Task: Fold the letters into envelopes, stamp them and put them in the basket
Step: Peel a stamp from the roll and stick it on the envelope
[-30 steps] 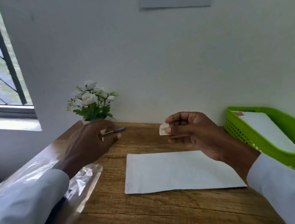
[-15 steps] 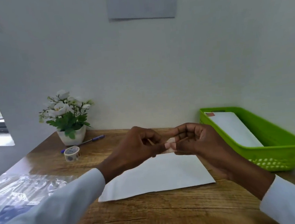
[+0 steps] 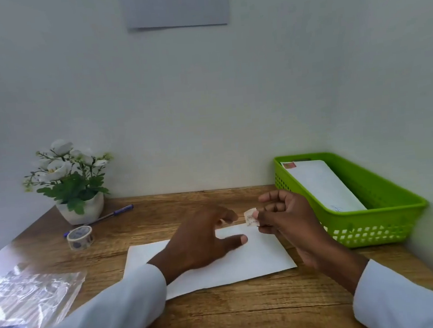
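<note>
On the desk (image 3: 223, 317) lies one white envelope (image 3: 250, 260); above it the right hand (image 3: 288, 217) pinches one stamp (image 3: 251, 216), print unreadable, in its fingers. Left hand (image 3: 203, 240) hovers, fingers spread. One stamped envelope (image 3: 322, 183) sits in the green basket (image 3: 386, 201); its blue writing is illegible.

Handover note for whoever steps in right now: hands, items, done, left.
Right hand: pinching a stamp above the envelope.
Left hand: open, empty, over the envelope.
Envelope lies flat on the desk; no stamp visible on it.
Green basket, right: holds one stamped envelope.
Left: stick the stamp on, put the envelope in the basket.
</note>
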